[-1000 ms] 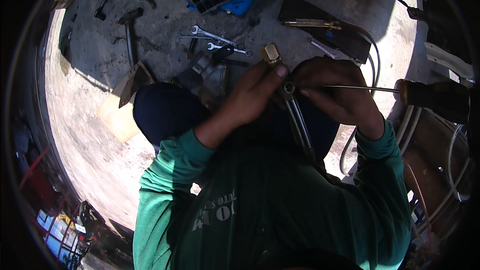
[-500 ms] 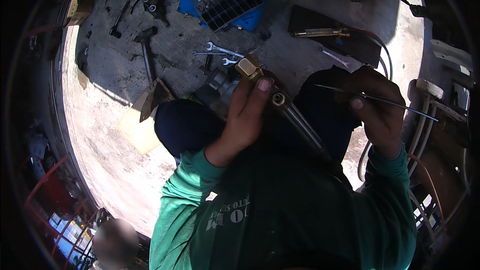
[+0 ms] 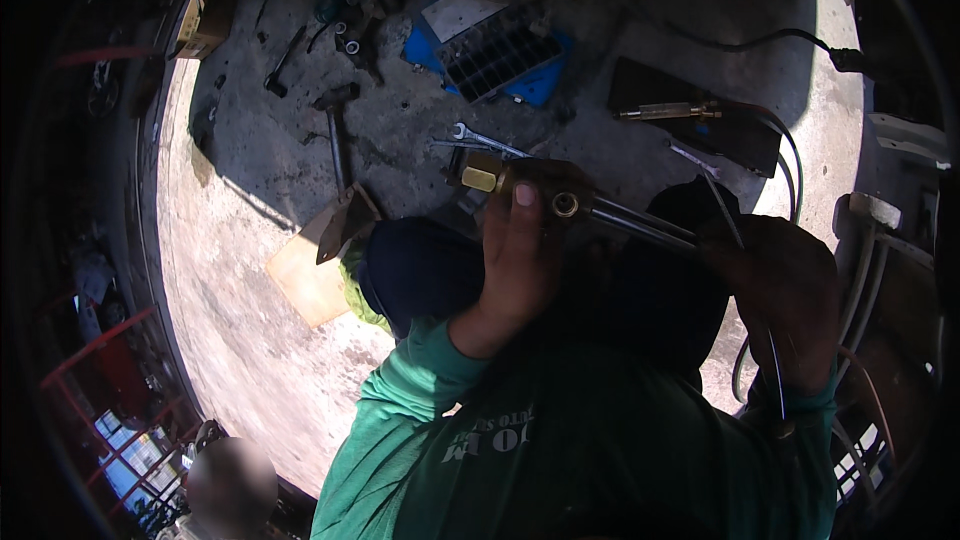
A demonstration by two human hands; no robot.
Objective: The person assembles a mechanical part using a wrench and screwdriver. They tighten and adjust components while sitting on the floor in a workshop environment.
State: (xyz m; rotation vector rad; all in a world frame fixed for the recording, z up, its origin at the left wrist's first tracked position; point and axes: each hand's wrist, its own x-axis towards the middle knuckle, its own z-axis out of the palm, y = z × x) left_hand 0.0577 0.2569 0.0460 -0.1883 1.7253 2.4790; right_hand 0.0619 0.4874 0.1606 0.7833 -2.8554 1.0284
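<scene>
Tool [image 3: 620,215] is up over your knees [image 3: 420,270], shank [image 3: 655,229] running rightward, brass hex fitting [image 3: 480,176] at its left end. Left grip [image 3: 518,265] is closed round the head [image 3: 548,178], thumb [image 3: 524,197] on top, between fitting and port [image 3: 565,204]. Port is open and faces you. Right grip [image 3: 780,270] is closed on a thin metal rod [image 3: 776,375] that shows above and below the hand. Shank runs out of sight at that hand; can't tell if your fingers have it too or it passes behind.

Handling, my read: clamp the head hard with the left, thumb off the port rim so you see the bore. If the shank's loose on the right, brace it on a knee. Rod is thin, probably flexes; pinch it short near the working end, no side load. Its lower end lies by your sleeve [image 3: 815,418], so watch for snags. Tip the port toward the light. Spanner [image 3: 490,140] and hammer [image 3: 338,135] lie on the floor [image 3: 260,365], clear of the rod.
</scene>
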